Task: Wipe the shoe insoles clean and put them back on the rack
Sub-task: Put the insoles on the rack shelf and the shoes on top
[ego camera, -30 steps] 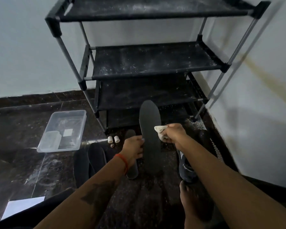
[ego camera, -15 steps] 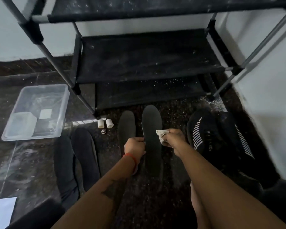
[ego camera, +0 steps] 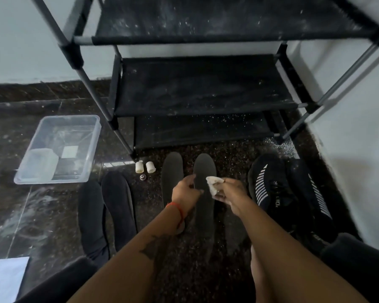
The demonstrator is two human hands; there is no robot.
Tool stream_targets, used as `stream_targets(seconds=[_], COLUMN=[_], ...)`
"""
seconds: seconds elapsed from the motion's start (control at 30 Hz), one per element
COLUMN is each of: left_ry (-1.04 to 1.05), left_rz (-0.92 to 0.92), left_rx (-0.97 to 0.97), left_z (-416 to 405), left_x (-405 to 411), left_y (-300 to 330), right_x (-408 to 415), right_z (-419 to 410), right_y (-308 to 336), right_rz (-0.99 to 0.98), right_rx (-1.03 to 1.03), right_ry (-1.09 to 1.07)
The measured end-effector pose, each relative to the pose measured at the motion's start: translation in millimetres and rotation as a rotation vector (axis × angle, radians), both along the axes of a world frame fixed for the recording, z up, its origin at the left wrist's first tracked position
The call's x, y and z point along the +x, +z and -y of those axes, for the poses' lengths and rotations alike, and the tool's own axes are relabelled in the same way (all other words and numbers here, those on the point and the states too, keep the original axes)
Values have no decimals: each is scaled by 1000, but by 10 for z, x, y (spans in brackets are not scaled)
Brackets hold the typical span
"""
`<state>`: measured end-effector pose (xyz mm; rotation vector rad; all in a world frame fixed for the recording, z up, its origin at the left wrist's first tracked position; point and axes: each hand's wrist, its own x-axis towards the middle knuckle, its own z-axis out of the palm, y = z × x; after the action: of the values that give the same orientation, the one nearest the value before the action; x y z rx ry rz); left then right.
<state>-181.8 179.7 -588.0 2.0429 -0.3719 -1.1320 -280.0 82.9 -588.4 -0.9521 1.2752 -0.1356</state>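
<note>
The left hand [ego camera: 185, 190] has its grip pinched on the left edge of a dark insole [ego camera: 204, 193] that lies lengthwise on the floor, toe toward the rack. The right hand [ego camera: 230, 193] pinches a crumpled pale cloth [ego camera: 212, 184] in its grip, and the cloth lies against the insole's right edge. Just left of that insole, partly under the left forearm, lies a second insole [ego camera: 172, 173]. Farther left of the held insole lie two more dark insoles [ego camera: 118, 202] side by side, and two small white cylinders [ego camera: 144, 167] stand on the floor near them. To the held insole's right stands a pair of black shoes with white stripes [ego camera: 269, 186]. Beyond its toe stands the black rack [ego camera: 197, 84], its shelves flecked with white. Far left of the insole sits a clear plastic tub [ego camera: 85, 154] with a small container inside.
</note>
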Motion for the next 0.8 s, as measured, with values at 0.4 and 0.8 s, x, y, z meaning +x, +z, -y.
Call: stream_targets(seconds=[0.4,0.8], left_ry=[-20,424], left_rz=[-87,-209], left_rx=[-297,-415], left_z=[-725,-1445], left_x=[724,1699], left_y=[1561,1875], right_x=[446,1747], right_z=[-575,-1366], right_y=[1512,1756], right_rz=[241,433], right_rx=[-9,5], right_ry=[344,284])
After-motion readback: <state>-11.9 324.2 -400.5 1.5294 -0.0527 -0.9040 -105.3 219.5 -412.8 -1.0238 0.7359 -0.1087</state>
